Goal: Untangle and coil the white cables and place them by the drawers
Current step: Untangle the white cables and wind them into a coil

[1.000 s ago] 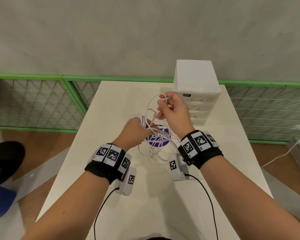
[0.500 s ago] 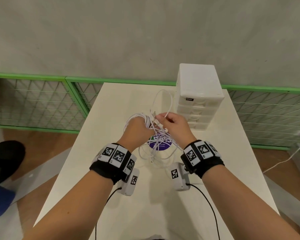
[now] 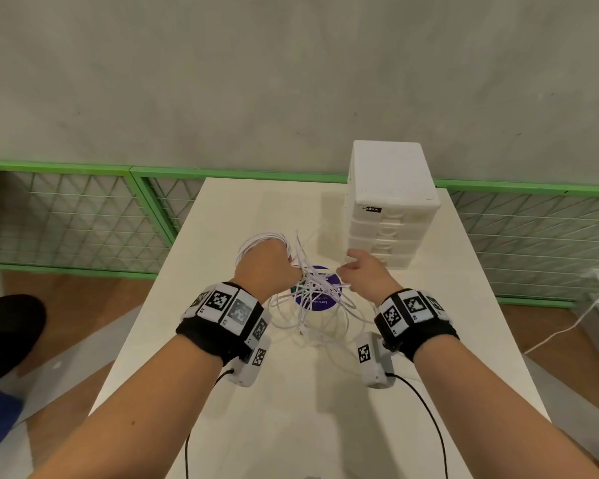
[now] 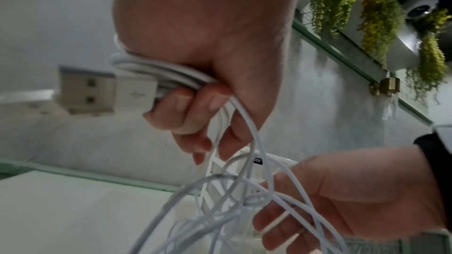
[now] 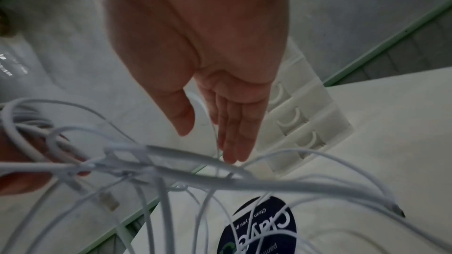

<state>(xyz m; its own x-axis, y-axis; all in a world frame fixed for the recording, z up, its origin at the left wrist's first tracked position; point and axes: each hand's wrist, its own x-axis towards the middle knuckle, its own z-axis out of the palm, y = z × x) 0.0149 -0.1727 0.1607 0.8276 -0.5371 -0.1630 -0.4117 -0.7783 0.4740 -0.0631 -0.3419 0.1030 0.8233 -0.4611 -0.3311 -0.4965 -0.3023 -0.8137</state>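
My left hand (image 3: 282, 267) is held above the white table (image 3: 284, 416) and grips a coil of white cable (image 3: 256, 242) wound round it. In the left wrist view the fingers (image 4: 186, 107) curl over the bundled strands, and a USB plug (image 4: 107, 92) sticks out to the left. A loose tangle of white cables (image 3: 313, 300) hangs from that hand down to the table. My right hand (image 3: 355, 267) hovers just right of the tangle with straight fingers (image 5: 232, 134), holding nothing. Strands cross in front of it. The white drawers (image 3: 391, 209) stand just beyond it.
A round purple sticker (image 3: 325, 304) lies on the table under the tangle. Green mesh fencing (image 3: 83, 216) runs behind the table on both sides. A white cord (image 3: 567, 326) trails on the floor at right, and a dark shoe (image 3: 7, 326) is at left.
My right hand came down from a raised pinch on a cable loop, let it go and moved right with fingers spread. The raised loop has dropped. My left hand keeps its coil.
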